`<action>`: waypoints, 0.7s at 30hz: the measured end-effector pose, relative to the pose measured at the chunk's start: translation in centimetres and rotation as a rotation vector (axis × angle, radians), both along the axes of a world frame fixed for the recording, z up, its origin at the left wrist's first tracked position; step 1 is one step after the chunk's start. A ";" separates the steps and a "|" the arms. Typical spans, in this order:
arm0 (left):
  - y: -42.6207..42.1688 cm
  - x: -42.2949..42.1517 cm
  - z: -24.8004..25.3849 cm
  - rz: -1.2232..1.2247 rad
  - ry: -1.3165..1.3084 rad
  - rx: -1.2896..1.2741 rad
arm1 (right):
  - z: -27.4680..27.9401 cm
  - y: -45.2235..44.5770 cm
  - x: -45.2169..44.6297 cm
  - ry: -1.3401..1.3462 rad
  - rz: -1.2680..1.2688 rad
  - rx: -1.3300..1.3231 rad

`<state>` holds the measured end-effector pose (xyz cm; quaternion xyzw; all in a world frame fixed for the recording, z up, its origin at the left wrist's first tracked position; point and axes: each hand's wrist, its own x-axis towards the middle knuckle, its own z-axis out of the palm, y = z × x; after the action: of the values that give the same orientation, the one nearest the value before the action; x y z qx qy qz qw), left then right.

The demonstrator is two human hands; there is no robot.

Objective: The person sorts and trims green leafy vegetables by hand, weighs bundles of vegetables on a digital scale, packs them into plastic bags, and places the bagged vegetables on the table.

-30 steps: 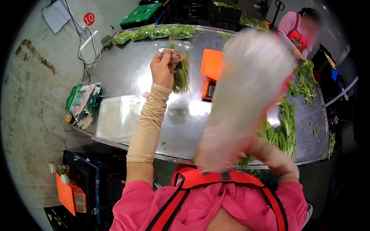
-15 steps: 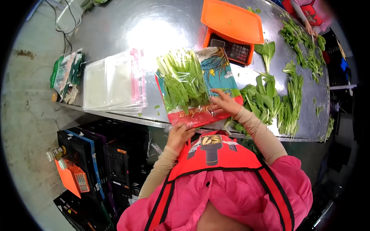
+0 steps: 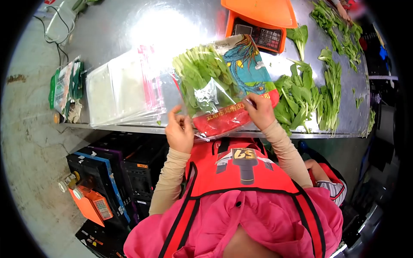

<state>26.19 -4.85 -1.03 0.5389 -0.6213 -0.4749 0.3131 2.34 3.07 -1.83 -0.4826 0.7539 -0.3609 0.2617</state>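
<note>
A clear plastic bag [image 3: 211, 92] of leafy greens [image 3: 195, 73] lies on a colourful printed bag [image 3: 254, 73] with a red lower band, at the near table edge. My right hand [image 3: 260, 112] pinches the clear bag near its lower right side. At the lower left corner, my left hand [image 3: 180, 132] has its fingers curled and thumb close to them, apparently gripping the bag's edge. That edge is partly hidden by the hand.
Flat clear bags [image 3: 120, 88] with pink edges lie left, beside a green package [image 3: 69, 86]. An orange scale [image 3: 258, 32] stands behind. Loose greens [image 3: 301, 94] cover the right side. A co-worker's hand [image 3: 343, 10] is at the far right. Black boxes [image 3: 142, 176] stand below.
My left hand has risen from the table edge to the bag's left corner, its fingers curling. My right hand has closed at the bag's right side. The bag's lower end now looks lifted and bulged.
</note>
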 end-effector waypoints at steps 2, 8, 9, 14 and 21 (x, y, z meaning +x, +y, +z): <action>0.3 1.3 -0.2 -0.008 -0.013 -0.025 | -0.6 0.8 0.3 -0.041 -0.027 0.006; 2.1 4.2 -4.6 -0.084 -0.204 0.430 | -3.2 4.0 0.7 -0.255 -0.072 0.286; 1.7 4.1 -3.8 -0.090 -0.210 0.419 | -2.6 3.8 0.3 -0.347 -0.069 0.337; 3.2 4.3 -2.2 -0.045 0.011 0.604 | -2.1 3.7 -1.9 -0.513 0.043 0.294; 6.6 5.8 -3.8 0.152 0.527 1.040 | -0.2 5.3 -5.1 -0.546 0.129 0.420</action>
<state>31.98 1.71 -4.84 0.5285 -0.1674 -0.8115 0.1847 -2.80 8.42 -1.99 -0.3508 0.6817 -0.2965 0.5695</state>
